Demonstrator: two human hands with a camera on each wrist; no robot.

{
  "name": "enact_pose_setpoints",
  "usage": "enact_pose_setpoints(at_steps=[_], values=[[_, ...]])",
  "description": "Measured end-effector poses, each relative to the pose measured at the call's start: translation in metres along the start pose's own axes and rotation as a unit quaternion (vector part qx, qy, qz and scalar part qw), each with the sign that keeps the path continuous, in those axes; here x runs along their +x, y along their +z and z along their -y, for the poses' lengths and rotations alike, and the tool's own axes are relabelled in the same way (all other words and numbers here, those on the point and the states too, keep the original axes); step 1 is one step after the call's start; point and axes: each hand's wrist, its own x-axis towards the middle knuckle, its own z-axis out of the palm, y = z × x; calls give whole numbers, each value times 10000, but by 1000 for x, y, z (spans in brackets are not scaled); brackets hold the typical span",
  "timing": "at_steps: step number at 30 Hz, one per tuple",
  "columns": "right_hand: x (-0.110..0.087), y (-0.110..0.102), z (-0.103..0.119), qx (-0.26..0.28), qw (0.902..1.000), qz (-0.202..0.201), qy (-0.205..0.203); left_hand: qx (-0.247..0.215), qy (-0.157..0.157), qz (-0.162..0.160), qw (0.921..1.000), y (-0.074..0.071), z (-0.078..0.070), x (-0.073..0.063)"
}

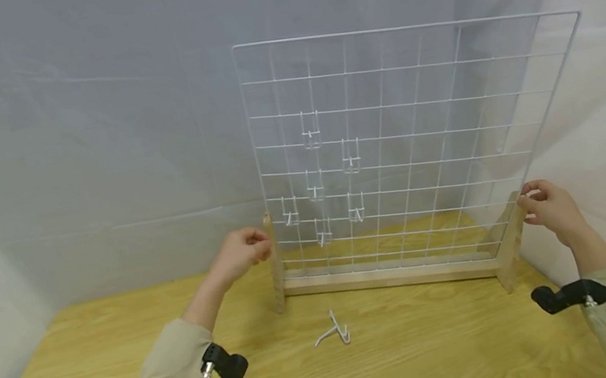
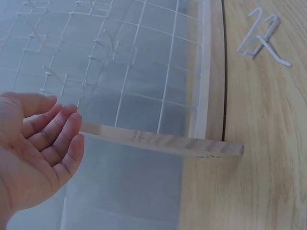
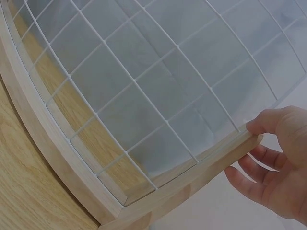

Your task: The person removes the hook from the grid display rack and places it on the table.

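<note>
Steadying the white wire-grid rack (image 1: 415, 103) near the wood-grain surface's (image 1: 429, 349) far edge seems in hand: the right hand (image 1: 555, 211) pinches its pale wooden right upright (image 1: 511, 240); the left hand (image 1: 241, 252), loosely curled, holds nothing beside the pale wooden left upright (image 1: 276, 268). Next probably calls for lifting the loose white wire hook (image 1: 336, 328), nearer the front edge.
</note>
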Motion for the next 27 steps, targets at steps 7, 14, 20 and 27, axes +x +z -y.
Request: enact_pose_setpoints(at_steps=[7, 14, 20, 27], values=[[0, 0, 0, 154, 9999, -42, 11, -117, -27, 20, 9999, -2, -12, 6], [1, -1, 0, 158, 9998, -78, -20, -29, 49, -93, 9999, -1, -25, 13], [1, -1, 1, 103, 9999, -108, -43, -39, -12, -238, 9997, 4, -28, 22], [0, 0, 0, 63, 10000, -25, -2, -253, -139, -299, 9991, 13, -31, 30]])
